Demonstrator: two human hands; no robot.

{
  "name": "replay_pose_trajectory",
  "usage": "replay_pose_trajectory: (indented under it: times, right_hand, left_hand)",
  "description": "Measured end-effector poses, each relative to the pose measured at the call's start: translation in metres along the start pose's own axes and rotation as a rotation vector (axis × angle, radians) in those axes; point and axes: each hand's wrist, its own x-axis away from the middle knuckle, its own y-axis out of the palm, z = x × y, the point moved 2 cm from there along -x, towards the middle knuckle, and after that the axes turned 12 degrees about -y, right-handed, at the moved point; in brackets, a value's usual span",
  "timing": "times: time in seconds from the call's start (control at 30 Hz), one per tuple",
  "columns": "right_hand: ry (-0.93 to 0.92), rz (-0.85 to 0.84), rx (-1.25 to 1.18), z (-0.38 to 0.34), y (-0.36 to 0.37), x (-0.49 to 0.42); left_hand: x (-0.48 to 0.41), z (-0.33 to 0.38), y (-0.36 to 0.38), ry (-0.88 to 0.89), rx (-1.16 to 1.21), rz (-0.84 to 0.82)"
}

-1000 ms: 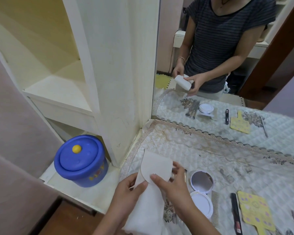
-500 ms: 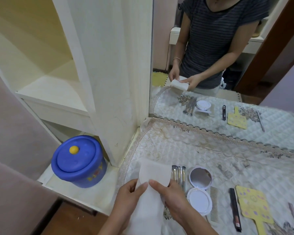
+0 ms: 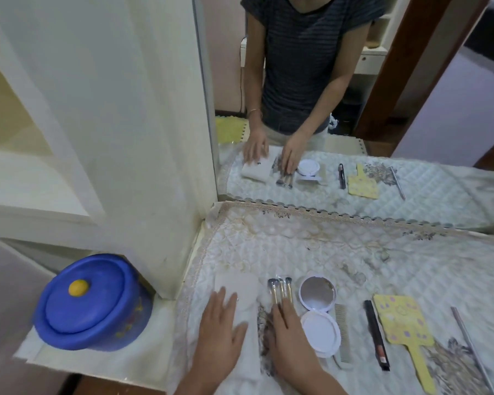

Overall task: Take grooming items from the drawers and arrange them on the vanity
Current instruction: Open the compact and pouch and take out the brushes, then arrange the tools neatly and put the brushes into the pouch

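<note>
Off the quilted cover, at eight o'clock in the view, a blue lidded pot (image 3: 93, 305) sits on a lower ledge, apart from the row and seemingly no part of it. On the vanity's quilted cover (image 3: 354, 252) the grooming items run in a line along the near edge. The leftmost is a white folded cloth (image 3: 241, 286), near six o'clock in the view. The left hand (image 3: 221, 334) lies flat on it with fingers straight and spread, gripping nothing. I judge it is pressing the cloth smooth so it sits neatly at the head of the row. At three o'clock of the cloth, just beside it, three small makeup brushes (image 3: 280, 290) lie parallel, heads toward twelve o'clock. The right hand (image 3: 288, 334) rests over their handles with fingers extended rather than curled round them, probably to stop them rolling and square them up. Further toward three o'clock come an open compact (image 3: 318, 312) with its mirror lid at twelve, then a comb (image 3: 342, 334), a black tube (image 3: 377, 334), a yellow hand mirror (image 3: 402, 326) and a thin metal tool (image 3: 468, 337). They lie roughly lengthwise and spaced, likely so each can be seen and picked up singly.
</note>
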Motion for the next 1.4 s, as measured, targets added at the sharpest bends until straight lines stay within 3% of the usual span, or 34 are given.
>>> replay_pose_trajectory:
  times: [0.1,0.23,0.37,0.47,0.63,0.87,0.97,1.07,1.23,1.4]
  right_hand:
    - [-0.067,-0.005,0.216,0.004,0.014,0.002]
    - [-0.051,-0.179,0.055,-0.002,0.029,0.010]
    - [0.069,-0.026,-0.092,-0.006,0.020,0.014]
    - [0.034,0.023,-0.210,0.000,-0.008,0.024]
    - [0.307,0.215,-0.316,0.030,-0.054,0.074]
    - [0.552,0.206,-0.287,0.088,-0.086,0.135]
    - [0.601,0.229,-0.286,0.120,-0.096,0.150]
    - [0.595,0.231,-0.300,0.158,-0.106,0.163]
    - [0.532,0.222,-0.298,0.215,-0.121,0.180]
    - [0.416,0.188,-0.315,0.245,-0.142,0.168]
  left_hand:
    - [0.012,-0.008,0.017,0.066,-0.173,-0.081]
    - [0.006,-0.011,0.022,0.169,-0.252,-0.068]
    - [-0.005,-0.006,0.027,0.232,-0.254,-0.008]
    - [-0.005,0.009,0.025,0.252,-0.195,0.009]
    - [0.012,0.049,0.029,0.428,-0.047,0.008]
    - [0.035,0.123,0.059,0.658,0.032,-0.211]
    - [0.036,0.166,0.068,0.631,-0.016,-0.288]
    - [0.035,0.206,0.090,0.454,0.037,-0.392]
    - [0.030,0.252,0.110,0.081,0.024,-0.342]
    - [0.030,0.267,0.114,-0.133,0.046,-0.307]
